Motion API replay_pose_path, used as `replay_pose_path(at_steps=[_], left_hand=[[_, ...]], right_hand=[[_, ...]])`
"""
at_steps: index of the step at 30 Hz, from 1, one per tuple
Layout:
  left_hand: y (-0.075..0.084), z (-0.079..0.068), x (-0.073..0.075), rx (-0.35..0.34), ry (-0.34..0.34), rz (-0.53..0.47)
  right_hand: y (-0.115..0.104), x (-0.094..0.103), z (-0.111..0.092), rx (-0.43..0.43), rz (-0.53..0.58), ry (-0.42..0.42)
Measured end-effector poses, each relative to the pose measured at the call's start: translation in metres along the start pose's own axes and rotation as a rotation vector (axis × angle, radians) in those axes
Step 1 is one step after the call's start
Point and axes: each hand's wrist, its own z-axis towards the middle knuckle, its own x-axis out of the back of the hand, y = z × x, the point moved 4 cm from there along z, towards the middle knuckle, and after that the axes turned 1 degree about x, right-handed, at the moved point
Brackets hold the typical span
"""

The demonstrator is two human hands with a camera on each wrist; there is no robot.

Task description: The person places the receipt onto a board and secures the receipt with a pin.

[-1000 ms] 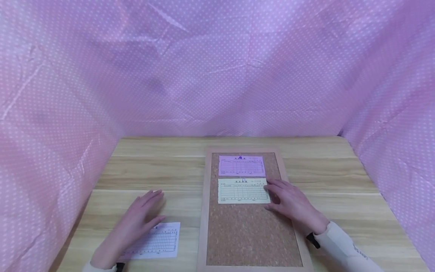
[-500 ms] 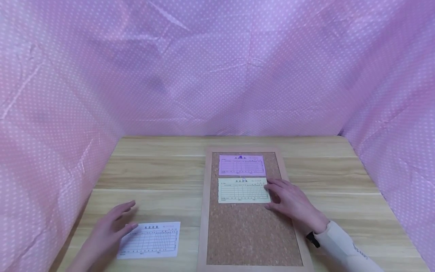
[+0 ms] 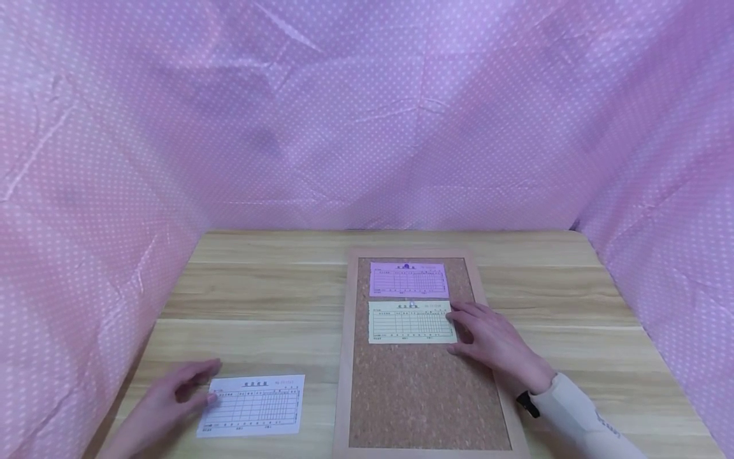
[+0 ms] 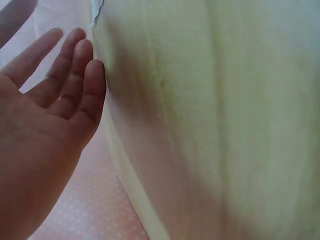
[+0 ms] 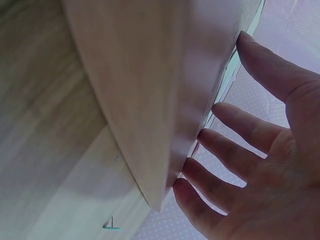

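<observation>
A white printed receipt slip [image 3: 252, 406] lies on the wooden table at the lower left. My left hand [image 3: 169, 405] is at its left edge, thumb tip overlapping the paper in the head view; the fingers [image 4: 92, 85] are slightly bent and hold nothing. A framed cork board [image 3: 424, 395] bears a purple slip [image 3: 407, 280] with a purple pushpin [image 3: 406, 266] and, below it, a pale yellow slip [image 3: 410, 324] with a whitish pushpin [image 3: 411, 304]. My right hand [image 3: 496, 344] rests over the board's right side, spread fingertips [image 5: 245, 37] touching the yellow slip's right edge.
A teal-headed thumbtack [image 5: 111, 227] lies point up on the table beside the board in the right wrist view. The board's raised wooden frame [image 3: 342, 376] stands right of the white slip. Pink dotted cloth [image 3: 367, 127] surrounds the table [image 3: 275, 274] at back and sides.
My left hand has drawn back left and down from over the white slip to its left edge, uncovering the print. The right hand and the slips have stayed in place.
</observation>
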Motion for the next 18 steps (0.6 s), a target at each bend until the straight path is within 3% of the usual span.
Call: replay_pose_path(at_steps=[6, 14, 18], left_hand=[[-0.0027, 0.0017, -0.005, -0.009, -0.06, 0.072], [-0.0027, 0.0076, -0.0086, 0.118, -0.154, 0.094], [-0.0009, 0.009, -0.0078, 0.135, -0.156, 0.094]], right_hand=[[0.001, -0.0013, 0.0001, 0.001, 0.001, 0.004], [0.001, -0.0006, -0.0002, -0.008, 0.009, -0.01], [0.0004, -0.0001, 0.0005, -0.007, 0.013, -0.01]])
